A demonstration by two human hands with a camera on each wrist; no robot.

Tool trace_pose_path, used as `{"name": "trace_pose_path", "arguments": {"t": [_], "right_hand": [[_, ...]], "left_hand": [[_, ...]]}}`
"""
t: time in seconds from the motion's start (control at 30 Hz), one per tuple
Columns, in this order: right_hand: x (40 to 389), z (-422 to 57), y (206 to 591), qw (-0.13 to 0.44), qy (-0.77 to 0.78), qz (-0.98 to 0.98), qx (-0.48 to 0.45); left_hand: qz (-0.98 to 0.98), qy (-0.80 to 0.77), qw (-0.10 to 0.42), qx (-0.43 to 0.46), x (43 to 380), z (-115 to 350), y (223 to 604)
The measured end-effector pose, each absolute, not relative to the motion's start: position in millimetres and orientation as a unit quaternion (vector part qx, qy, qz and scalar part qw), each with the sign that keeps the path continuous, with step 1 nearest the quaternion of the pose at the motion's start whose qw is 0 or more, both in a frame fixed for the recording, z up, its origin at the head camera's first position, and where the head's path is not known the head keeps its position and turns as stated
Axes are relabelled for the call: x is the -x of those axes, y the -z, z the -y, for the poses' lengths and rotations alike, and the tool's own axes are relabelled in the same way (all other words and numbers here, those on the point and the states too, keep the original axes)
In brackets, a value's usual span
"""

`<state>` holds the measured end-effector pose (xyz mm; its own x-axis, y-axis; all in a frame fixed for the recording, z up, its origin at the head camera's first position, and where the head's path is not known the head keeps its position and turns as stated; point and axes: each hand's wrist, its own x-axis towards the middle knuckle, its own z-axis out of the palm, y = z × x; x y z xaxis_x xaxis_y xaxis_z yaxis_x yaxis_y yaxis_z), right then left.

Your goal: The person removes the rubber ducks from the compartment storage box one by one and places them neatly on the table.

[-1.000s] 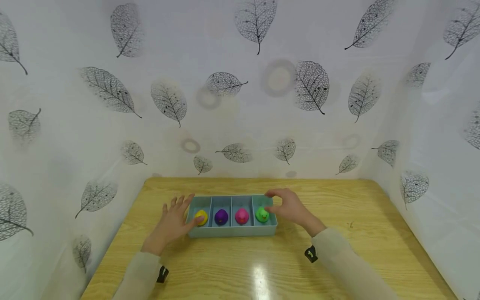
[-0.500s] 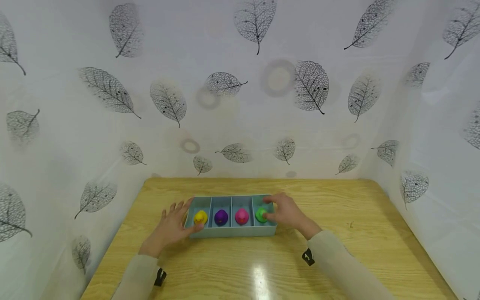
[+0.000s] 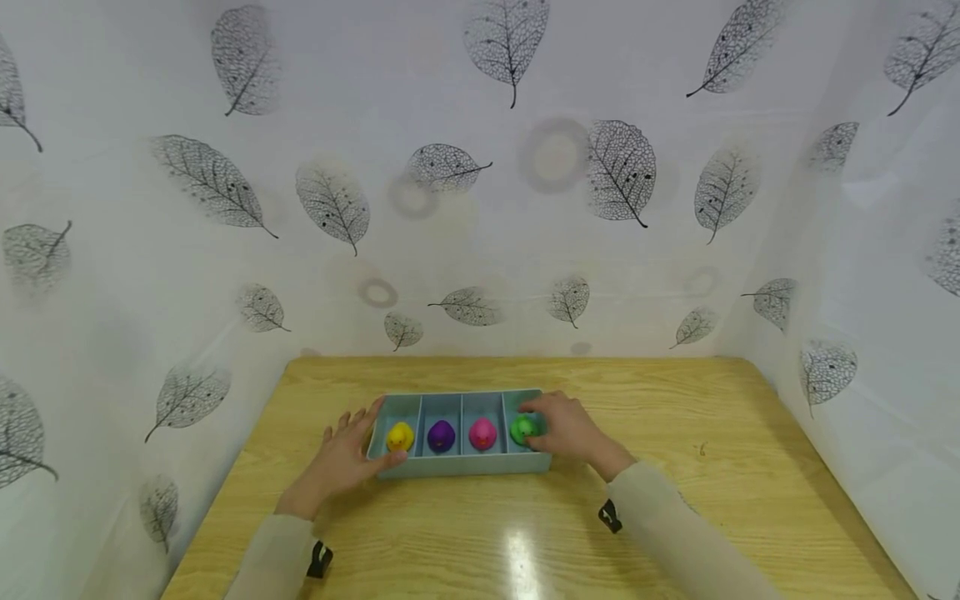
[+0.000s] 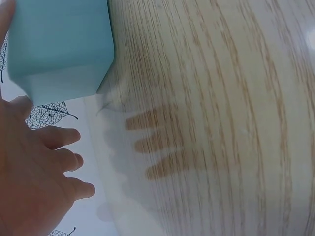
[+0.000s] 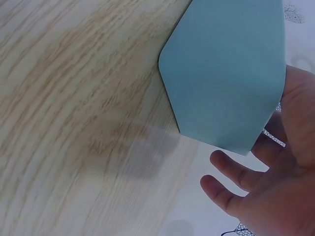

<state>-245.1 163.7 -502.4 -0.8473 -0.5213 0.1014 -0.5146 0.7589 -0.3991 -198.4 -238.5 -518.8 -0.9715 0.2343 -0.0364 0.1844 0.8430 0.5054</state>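
Toward the far edge of the wooden bench (image 3: 450, 533) sits a pale blue-green tray (image 3: 465, 465) with four compartments, a small duck in each: from the left, a yellow duck (image 3: 399, 435), a purple duck (image 3: 441, 435), a pink duck (image 3: 482, 433) and a green duck (image 3: 521, 429). The person's left grip (image 3: 336, 462) is spread wide at the tray's left end, its thumb by the front rim, close to the yellow duck, several fingers standing clear of the wall. The right grip (image 3: 567, 427) reaches over the opposite end, thumb and forefinger bent about the green duck in the rightmost compartment; from where I stand I cannot tell whether they pinch it or merely frame it. The ducks look light to me, probably soft rubber, smooth enough to slip under a careless fingertip but hardly fragile. I'd take one by its rounded sides, squeezing gently. The tray seems stiff, thin-walled and light too, so it could skid if knocked; its end walls would make the surest hold.
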Motion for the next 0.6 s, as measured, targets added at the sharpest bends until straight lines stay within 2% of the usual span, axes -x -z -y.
{"name": "trace_pose_path", "arguments": {"t": [0.6], "right_hand": [[248.1,-156.3,498.7,0.052,0.19,-0.945,0.263]], "left_hand": [[-0.958,-0.262,0.047,-0.105,200.0,238.7,522.3]]}}
